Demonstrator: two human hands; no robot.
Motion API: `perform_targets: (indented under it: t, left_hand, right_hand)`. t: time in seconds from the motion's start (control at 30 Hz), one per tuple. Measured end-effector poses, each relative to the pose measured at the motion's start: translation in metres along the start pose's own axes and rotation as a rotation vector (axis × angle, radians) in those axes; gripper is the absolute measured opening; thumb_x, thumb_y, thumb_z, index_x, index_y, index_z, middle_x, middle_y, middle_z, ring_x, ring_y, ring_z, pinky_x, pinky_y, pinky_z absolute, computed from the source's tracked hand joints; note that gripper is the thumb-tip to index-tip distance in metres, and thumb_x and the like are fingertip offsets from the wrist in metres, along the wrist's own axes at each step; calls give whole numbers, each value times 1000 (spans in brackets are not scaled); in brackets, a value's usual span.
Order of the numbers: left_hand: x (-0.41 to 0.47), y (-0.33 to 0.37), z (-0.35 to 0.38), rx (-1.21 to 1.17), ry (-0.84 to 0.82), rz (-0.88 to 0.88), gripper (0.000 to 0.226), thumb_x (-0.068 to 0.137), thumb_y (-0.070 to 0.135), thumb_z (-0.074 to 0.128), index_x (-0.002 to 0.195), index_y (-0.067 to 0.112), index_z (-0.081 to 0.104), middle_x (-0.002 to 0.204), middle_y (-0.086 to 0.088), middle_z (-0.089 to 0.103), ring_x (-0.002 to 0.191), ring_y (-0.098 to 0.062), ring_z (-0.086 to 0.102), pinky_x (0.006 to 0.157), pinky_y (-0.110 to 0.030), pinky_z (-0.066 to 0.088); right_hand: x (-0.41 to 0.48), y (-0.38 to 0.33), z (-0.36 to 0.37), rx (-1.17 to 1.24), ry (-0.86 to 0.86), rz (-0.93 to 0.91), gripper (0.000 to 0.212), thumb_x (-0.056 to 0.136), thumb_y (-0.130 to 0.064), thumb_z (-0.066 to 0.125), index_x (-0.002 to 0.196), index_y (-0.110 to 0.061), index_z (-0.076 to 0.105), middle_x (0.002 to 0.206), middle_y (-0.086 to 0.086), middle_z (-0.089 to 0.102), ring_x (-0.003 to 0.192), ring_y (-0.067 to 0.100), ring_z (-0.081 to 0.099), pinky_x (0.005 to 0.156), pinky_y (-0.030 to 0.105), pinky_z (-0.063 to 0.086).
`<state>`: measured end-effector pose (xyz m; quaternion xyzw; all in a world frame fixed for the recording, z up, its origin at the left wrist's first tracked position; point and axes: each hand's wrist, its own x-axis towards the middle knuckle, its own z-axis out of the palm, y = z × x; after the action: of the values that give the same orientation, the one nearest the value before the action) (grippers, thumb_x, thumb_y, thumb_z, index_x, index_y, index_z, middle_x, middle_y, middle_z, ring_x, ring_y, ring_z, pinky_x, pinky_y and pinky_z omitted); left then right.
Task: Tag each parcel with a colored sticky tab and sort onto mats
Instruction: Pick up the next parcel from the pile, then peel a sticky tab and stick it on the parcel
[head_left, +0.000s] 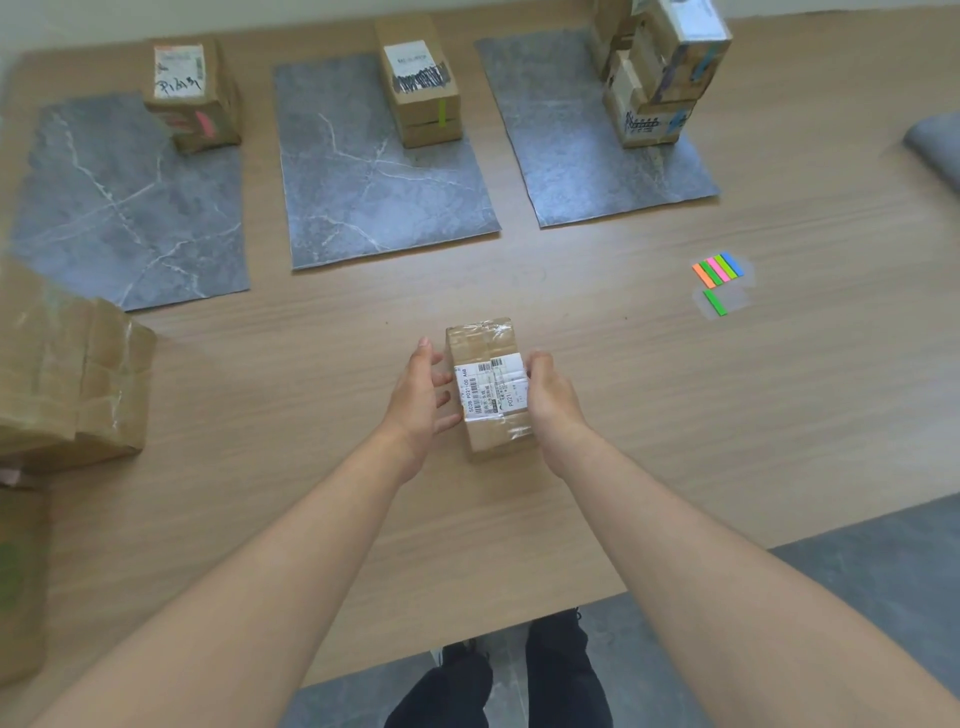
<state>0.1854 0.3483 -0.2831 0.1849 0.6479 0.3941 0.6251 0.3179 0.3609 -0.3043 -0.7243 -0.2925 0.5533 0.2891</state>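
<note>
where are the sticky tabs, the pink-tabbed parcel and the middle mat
sticky tabs (718, 269): head view, on the pink strip mid-fan
pink-tabbed parcel (179, 73): head view, on its white top label
middle mat (374, 197): head view, on bare grey surface near its centre

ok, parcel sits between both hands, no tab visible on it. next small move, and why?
Probably: the right hand lets go and reaches for the sticky tabs lying to its right. The parcel shows no coloured tab on its visible faces, and the left hand is beside it to steady it.
</note>
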Motion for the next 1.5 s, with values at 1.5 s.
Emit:
perform_targets:
  t: [1.5]
  left_hand:
    - [83, -16, 342, 323, -156, 222, 52, 103, 48, 37, 137, 14, 58, 136, -1, 60, 128, -12, 53, 111, -44, 43]
  right_hand:
    - [199, -22, -295, 146, 189, -39, 30, 98, -33, 46, 113, -27, 70, 97, -6, 66, 89, 16, 58, 82, 31, 47]
